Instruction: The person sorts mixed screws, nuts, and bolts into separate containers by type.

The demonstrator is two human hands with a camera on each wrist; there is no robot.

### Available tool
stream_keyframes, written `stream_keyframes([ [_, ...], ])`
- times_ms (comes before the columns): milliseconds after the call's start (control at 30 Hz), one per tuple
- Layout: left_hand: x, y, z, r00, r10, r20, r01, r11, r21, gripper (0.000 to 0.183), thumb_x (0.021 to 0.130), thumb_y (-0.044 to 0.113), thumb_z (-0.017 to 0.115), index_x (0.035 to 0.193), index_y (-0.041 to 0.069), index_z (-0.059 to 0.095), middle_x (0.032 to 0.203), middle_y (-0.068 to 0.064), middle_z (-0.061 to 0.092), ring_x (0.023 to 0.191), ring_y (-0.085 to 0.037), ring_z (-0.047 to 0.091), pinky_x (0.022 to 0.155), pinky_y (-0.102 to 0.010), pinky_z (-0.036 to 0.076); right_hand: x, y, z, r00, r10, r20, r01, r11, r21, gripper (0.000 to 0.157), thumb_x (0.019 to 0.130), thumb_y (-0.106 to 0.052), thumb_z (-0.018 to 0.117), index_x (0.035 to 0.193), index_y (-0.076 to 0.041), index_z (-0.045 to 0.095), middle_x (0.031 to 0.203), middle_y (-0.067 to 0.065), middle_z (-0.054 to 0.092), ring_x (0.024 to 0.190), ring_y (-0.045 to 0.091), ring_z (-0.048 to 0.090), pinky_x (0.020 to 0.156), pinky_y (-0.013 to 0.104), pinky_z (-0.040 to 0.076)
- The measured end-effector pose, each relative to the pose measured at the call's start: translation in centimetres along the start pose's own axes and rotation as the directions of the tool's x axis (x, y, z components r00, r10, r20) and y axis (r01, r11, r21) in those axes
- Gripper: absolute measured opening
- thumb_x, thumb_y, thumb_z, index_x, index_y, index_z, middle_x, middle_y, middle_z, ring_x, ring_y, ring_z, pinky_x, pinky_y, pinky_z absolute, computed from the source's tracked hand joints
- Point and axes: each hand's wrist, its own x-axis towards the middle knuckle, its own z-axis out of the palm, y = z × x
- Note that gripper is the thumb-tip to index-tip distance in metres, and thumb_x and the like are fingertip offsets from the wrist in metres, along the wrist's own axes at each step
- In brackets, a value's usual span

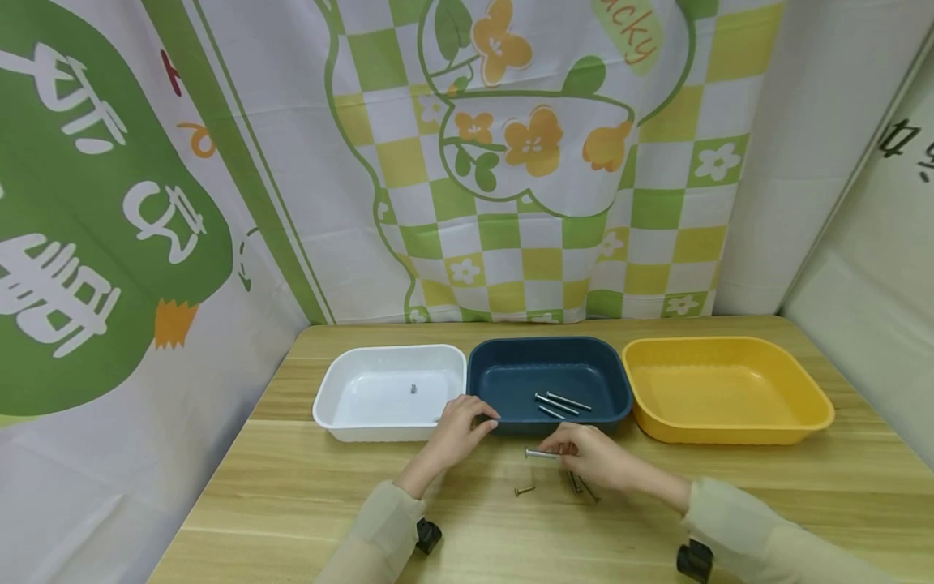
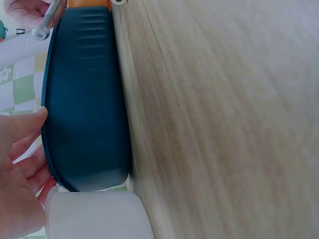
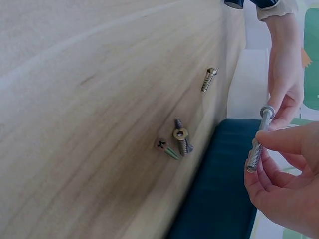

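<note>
My right hand (image 1: 594, 457) pinches a long silver bolt (image 1: 541, 453) between thumb and fingers, just in front of the dark blue tray (image 1: 503, 427). In the right wrist view the bolt (image 3: 260, 139) shows a round head and a threaded end. My left hand (image 1: 454, 434) rests at the blue tray's front rim near the white tray (image 1: 365, 434), thumb tip on the rim and the other fingers loosely bent behind it. Several long bolts (image 1: 562, 403) lie inside the blue tray. Below my right hand, several short screws (image 3: 180, 134) sit close together on the wooden table.
A single brass-coloured screw (image 1: 524, 491) lies on the table (image 1: 292, 503) between the hands. Inside the white tray is a small metal piece (image 1: 413, 389). The yellow tray (image 1: 730, 434) stands right of the blue one. A printed curtain (image 1: 496, 243) hangs behind.
</note>
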Motion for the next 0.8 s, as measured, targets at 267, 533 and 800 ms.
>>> stream_keyframes([
  [267, 0.0, 0.0, -0.1, 1.0, 0.012, -0.006, -0.012, 1.0, 0.001, 0.012, 0.087, 0.014, 0.061, 0.095, 0.008, 0.068, 0.092, -0.003, 0.064, 0.092, -0.02, 0.054, 0.09, -0.041, 0.038, -0.1, -0.5, -0.9, 1.0, -0.013, 0.001, 0.013, 1.0, -0.015, 0.024, 0.078, 0.01, 0.056, 0.096, 0.002, 0.067, 0.083, 0.0, 0.06, 0.069, 0.001, 0.046, 0.059, 0.02, 0.043],
  [533, -0.1, -0.2, 0.1, 1.0, 0.007, -0.004, -0.007, 1.0, 0.007, 0.012, 0.088, 0.017, 0.06, 0.094, 0.01, 0.068, 0.092, -0.002, 0.064, 0.092, -0.019, 0.055, 0.09, -0.04, 0.038, 0.1, -0.6, -1.8, 1.0, -0.025, -0.002, 0.025, 0.999, -0.041, 0.023, 0.078, 0.011, 0.058, 0.096, 0.0, 0.067, 0.079, -0.001, 0.057, 0.068, 0.002, 0.045, 0.059, 0.02, 0.042],
  [800, -0.1, -0.1, 0.1, 1.0, -0.001, -0.002, 0.001, 1.0, 0.009, 0.014, 0.088, 0.018, 0.059, 0.095, 0.01, 0.067, 0.093, -0.002, 0.064, 0.091, -0.019, 0.054, 0.091, -0.041, 0.038, 0.3, -0.6, -2.8, 1.0, 0.007, 0.019, -0.006, 0.999, -0.043, 0.022, 0.081, 0.008, 0.058, 0.1, 0.002, 0.066, 0.081, 0.003, 0.057, 0.067, 0.001, 0.044, 0.059, 0.02, 0.043],
])
